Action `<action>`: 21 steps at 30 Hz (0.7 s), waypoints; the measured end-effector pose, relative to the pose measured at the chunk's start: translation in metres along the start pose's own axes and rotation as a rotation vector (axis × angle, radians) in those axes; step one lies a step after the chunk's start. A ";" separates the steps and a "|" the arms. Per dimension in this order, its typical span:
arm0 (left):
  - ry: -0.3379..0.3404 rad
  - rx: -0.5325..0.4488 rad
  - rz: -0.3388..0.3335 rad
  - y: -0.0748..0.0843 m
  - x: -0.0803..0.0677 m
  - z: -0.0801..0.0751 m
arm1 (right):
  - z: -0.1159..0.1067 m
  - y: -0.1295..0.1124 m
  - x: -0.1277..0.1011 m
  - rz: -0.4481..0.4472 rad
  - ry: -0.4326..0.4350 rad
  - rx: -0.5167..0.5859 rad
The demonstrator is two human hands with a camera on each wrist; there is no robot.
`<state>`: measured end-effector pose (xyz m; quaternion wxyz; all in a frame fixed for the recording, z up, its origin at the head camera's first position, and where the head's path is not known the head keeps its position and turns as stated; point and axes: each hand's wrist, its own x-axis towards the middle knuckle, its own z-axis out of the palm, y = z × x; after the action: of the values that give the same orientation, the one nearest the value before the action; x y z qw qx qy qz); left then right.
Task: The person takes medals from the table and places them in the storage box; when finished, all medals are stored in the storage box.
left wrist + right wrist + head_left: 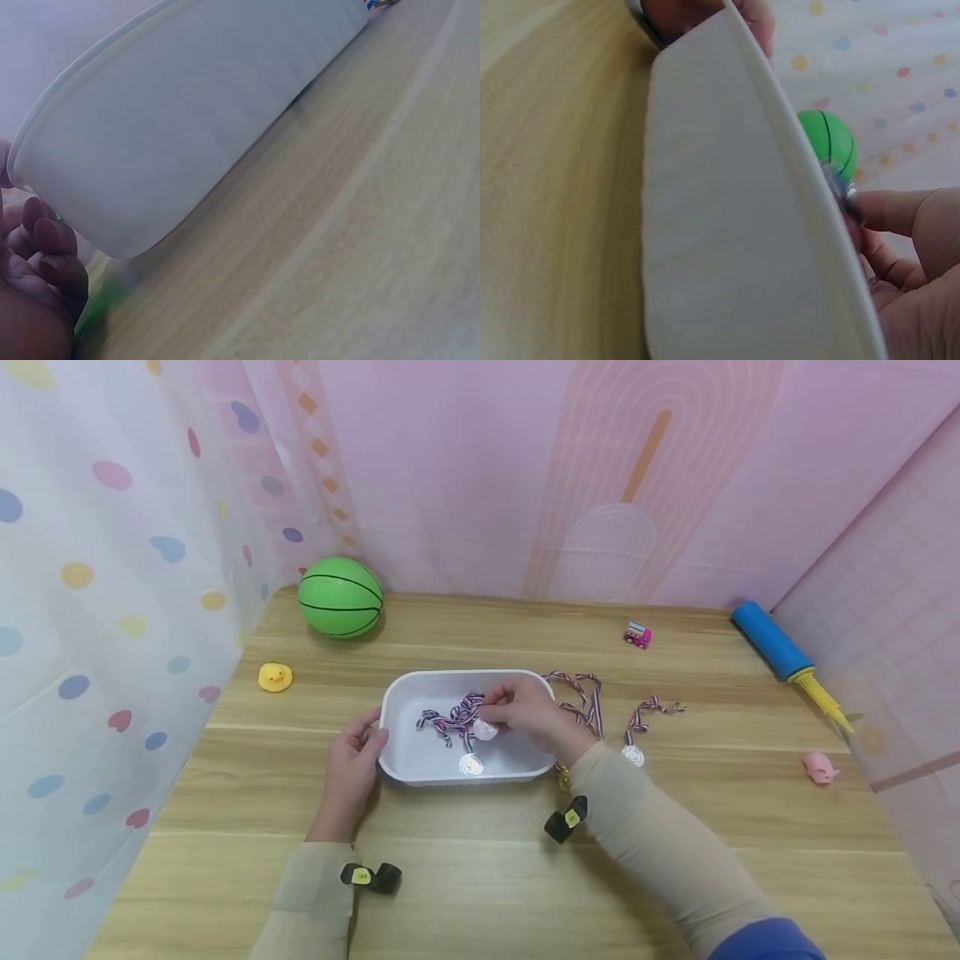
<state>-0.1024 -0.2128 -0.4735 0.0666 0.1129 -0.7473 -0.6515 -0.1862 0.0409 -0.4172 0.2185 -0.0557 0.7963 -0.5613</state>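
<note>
Right, L→R across the head view:
Far left: yellow duck (274, 677) on the wooden table (480, 877), green ball (341, 597) behind it, upper left by the curtain.
Left hand (352, 766): fingers curled round the left end of the white tray (393, 760), thumb on the rim; steadying it. Wrist view shows fingertips (52, 240) tucked under the tray wall.
Tray: centre frame, flat on the table. One silver medal (471, 764) lies inside near the front wall, its striped ribbon (442, 720) bunched across the floor.
Right hand (525, 708): over the tray's right half, fingers pinching a 2nd silver medal (485, 729) w/ ribbon, low over the tray floor. Can't tell if it's touching down.
Right of tray: a ribbon (585, 697) looped beside the tray on the table; its medal is mostly hidden by the forearm. Further right, another silver medal (633, 755) w/ short ribbon.
Background right: small pink toy car (637, 634), blue pump w/ yellow nozzle (787, 656), pink pig (819, 767).
Step, as I read it: putting medals in the tray; one in, 2nd going down, two left out.
Next move needs: let go w/ medal and ribbon fully inside the rim, left keeps the tray from sliding, then right reaches for the nearest loose ribbon.
</note>
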 end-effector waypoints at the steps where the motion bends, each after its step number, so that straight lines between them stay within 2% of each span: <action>1: 0.000 -0.001 0.001 0.000 0.000 0.000 | 0.001 0.002 0.000 -0.002 -0.003 -0.028; 6: 0.001 -0.001 0.019 0.001 0.000 -0.001 | 0.006 0.006 -0.002 0.004 -0.010 -0.174; 14: -0.002 -0.002 0.040 0.000 0.001 -0.001 | 0.013 0.010 -0.004 0.031 -0.050 -0.180; 21: 0.004 0.019 0.028 -0.001 0.000 -0.001 | 0.017 0.015 -0.003 -0.011 -0.090 -0.282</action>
<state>-0.1022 -0.2139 -0.4744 0.0761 0.1044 -0.7548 -0.6432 -0.1745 0.0327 -0.4350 0.2408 -0.1155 0.8563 -0.4420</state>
